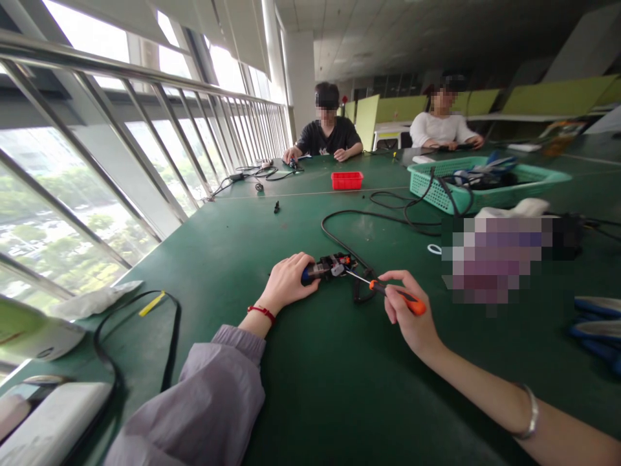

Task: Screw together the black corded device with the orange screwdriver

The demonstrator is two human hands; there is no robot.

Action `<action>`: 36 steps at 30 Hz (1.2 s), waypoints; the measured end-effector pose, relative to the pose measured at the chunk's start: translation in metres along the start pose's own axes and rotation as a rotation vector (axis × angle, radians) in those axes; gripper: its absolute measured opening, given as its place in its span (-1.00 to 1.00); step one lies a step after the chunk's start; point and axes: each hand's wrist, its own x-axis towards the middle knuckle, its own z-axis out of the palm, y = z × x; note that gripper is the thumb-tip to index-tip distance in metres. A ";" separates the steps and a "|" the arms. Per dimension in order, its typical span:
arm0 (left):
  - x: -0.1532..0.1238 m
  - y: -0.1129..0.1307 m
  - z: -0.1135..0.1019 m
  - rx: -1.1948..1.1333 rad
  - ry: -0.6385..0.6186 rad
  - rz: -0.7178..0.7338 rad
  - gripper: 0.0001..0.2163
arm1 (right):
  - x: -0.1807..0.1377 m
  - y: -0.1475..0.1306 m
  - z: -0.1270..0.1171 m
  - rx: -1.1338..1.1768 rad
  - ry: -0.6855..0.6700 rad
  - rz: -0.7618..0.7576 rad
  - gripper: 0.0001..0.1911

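Observation:
My left hand (290, 283) is closed around the blue end of a small black electrical part (328, 268), pressing it on the green table (310, 388). My right hand (406, 316) grips an orange-handled screwdriver (395, 296). Its thin shaft points left, with the tip at the part's red and black end. A black cable (339, 239) runs from the part and loops away across the table.
A red bin (347, 180) and a teal basket (485, 181) of tools and cables stand farther back. Two other people sit at the far end. A railing and windows run along the left. A black cable loop (111, 362) and white devices lie at near left; blue-handled pliers (599, 323) at right.

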 end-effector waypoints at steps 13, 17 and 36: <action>-0.001 -0.001 0.001 0.001 0.009 -0.007 -0.76 | 0.002 -0.004 0.000 -0.004 -0.048 0.029 -0.83; -0.001 -0.001 0.001 0.008 0.011 -0.016 -0.75 | 0.003 -0.005 -0.002 0.011 -0.023 0.032 -0.80; 0.000 -0.001 0.000 0.029 -0.008 -0.012 -0.76 | 0.007 0.000 -0.005 0.042 0.060 0.063 -0.83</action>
